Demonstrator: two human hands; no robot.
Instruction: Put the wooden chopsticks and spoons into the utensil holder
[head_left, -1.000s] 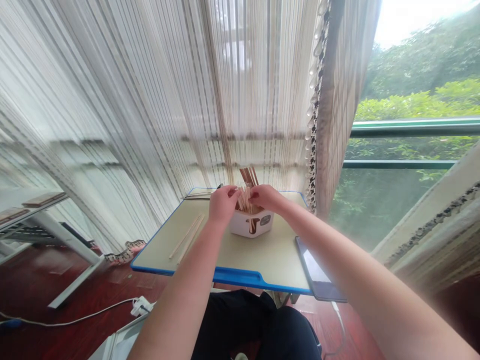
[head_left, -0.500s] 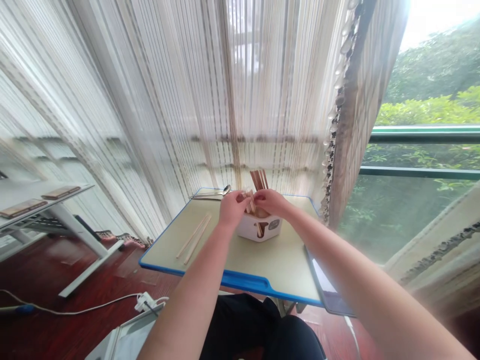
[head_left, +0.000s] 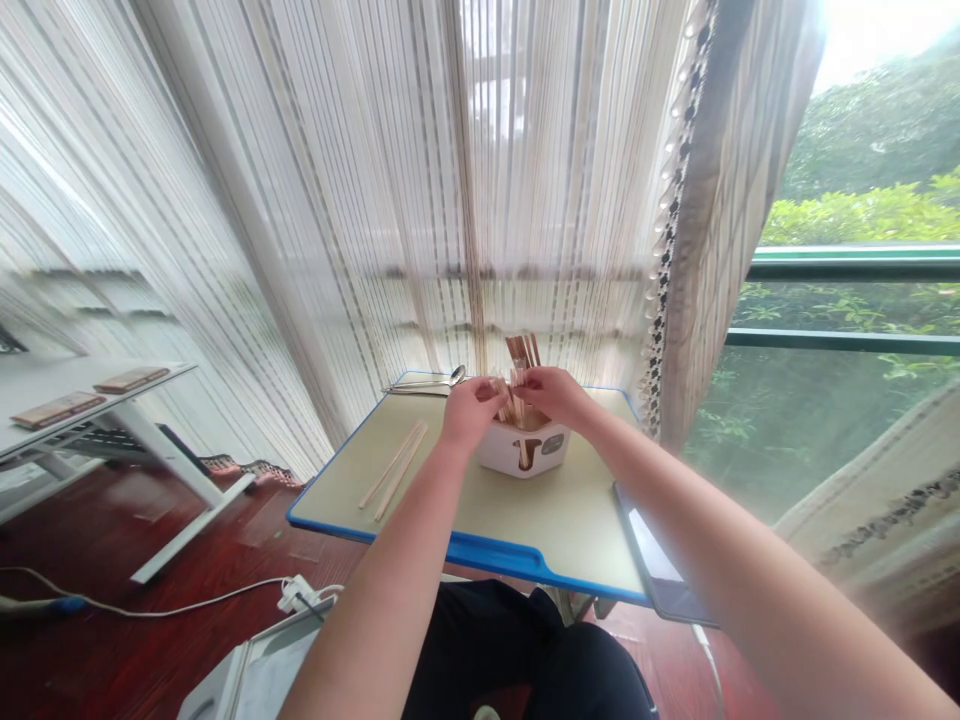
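Both hands are over a white holder (head_left: 504, 457) with a dark cutout in its front, standing on a small table (head_left: 450, 490). My left hand (head_left: 471, 408) is closed at the holder's left side around light wooden chopsticks (head_left: 504, 397), their lower ends inside. At the right, my right hand (head_left: 556, 393) pinches a light chopstick (head_left: 518, 382) that stands in the holder; fingers partly hide it. Dark brown chopsticks (head_left: 523, 350) stick up behind my right fingers. Light wood also shows through the cutout. Two light chopsticks (head_left: 395, 465) lie apart on the table, left of my left forearm.
A metal spoon (head_left: 456, 377) lies among cutlery at the table's back left. A tablet (head_left: 664, 560) overhangs the right edge, with a white cable below. Striped curtains (head_left: 360, 200) hang right behind the table. A white desk (head_left: 150, 390) stands at left.
My right fingers have risen slightly, and a light chopstick now shows upright by them. The light wood seen through the cutout has shifted. The whole view has moved a little.
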